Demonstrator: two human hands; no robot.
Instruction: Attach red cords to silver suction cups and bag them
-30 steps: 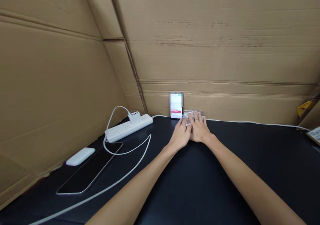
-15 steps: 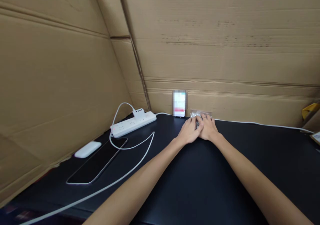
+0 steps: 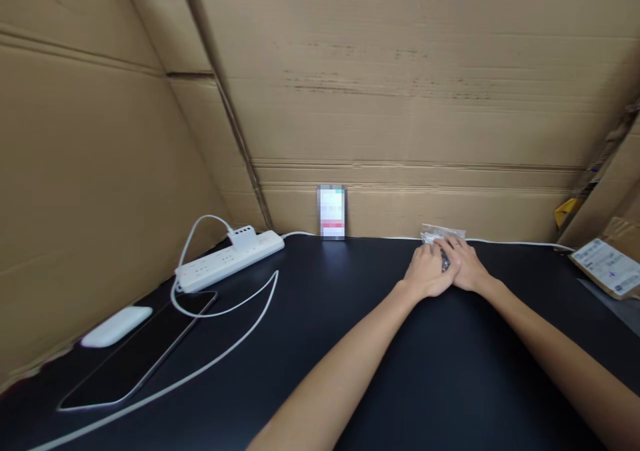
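Near the far edge of the black table point(image 3: 310, 344), a clear plastic bag point(image 3: 429, 236) lies under both hands. Something dark and shiny shows in the gap between them; what it is I cannot make out. My left hand point(image 3: 427, 271) grips the bag from the left, its fingers bent over it. From the right, my right hand point(image 3: 469, 267) closes on the same bag, wearing a ring on one finger. The two hands touch, and their fingertips are partly hidden.
A lit phone point(image 3: 333, 214) stands against the cardboard wall point(image 3: 380, 124). On the left are a white power strip point(image 3: 230, 261) with a charger, a looping white cable point(image 3: 220, 354), a dark tablet-like device point(image 3: 143, 351) and a white case point(image 3: 117, 326). A labelled package point(image 3: 607, 264) lies at right.
Both hands and the plastic bag have moved right along the table, away from the standing phone. The view has turned right, bringing the labelled package into sight.
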